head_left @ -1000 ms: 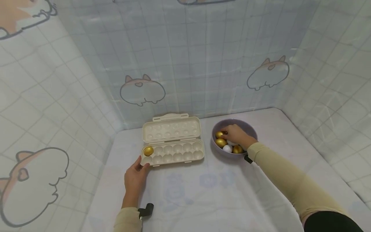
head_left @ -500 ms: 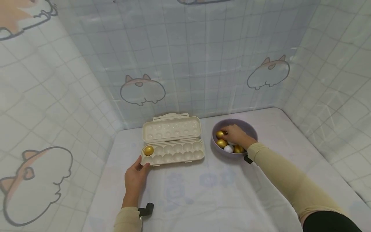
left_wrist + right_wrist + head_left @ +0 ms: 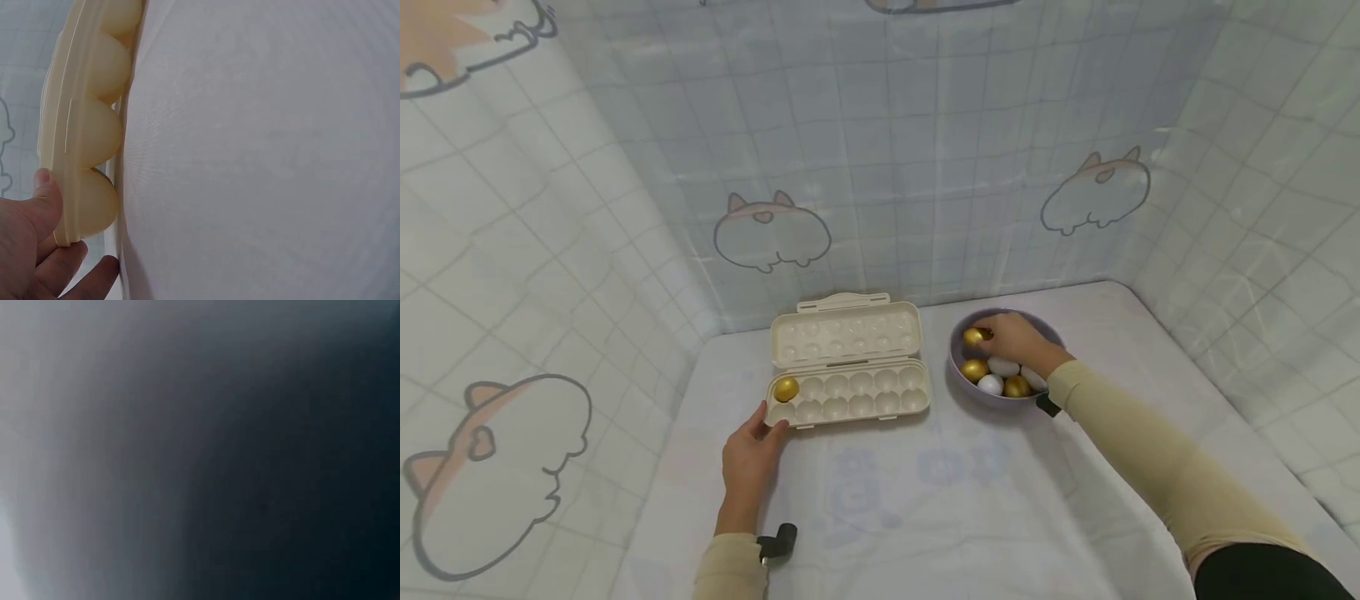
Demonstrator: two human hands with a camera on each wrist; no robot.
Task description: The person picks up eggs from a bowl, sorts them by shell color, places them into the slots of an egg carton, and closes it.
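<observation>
An open cream egg carton (image 3: 847, 427) lies on the cloth, its lid (image 3: 846, 336) tipped back toward the wall. One gold egg (image 3: 786, 389) sits in its back-left cup. My left hand (image 3: 751, 462) grips the carton's front-left corner; in the left wrist view the thumb (image 3: 45, 194) presses the side and fingers reach round the end. Over the purple bowl (image 3: 957, 385), my right hand (image 3: 1015, 340) pinches another gold egg (image 3: 974, 337) near the far-left rim. Gold eggs and white eggs (image 3: 991, 384) lie below it. The right wrist view is dark and blurred.
White cloth (image 3: 880, 508) covers the tabletop. Tile-patterned sheets with cartoon animals hang behind (image 3: 880, 167) and at both sides. A small black device (image 3: 778, 543) is strapped to the left wrist. The bowl stands to the right of the carton.
My right hand has lifted slightly with the gold egg, toward the bowl's far rim, uncovering more white eggs. The left hand and carton have stayed put.
</observation>
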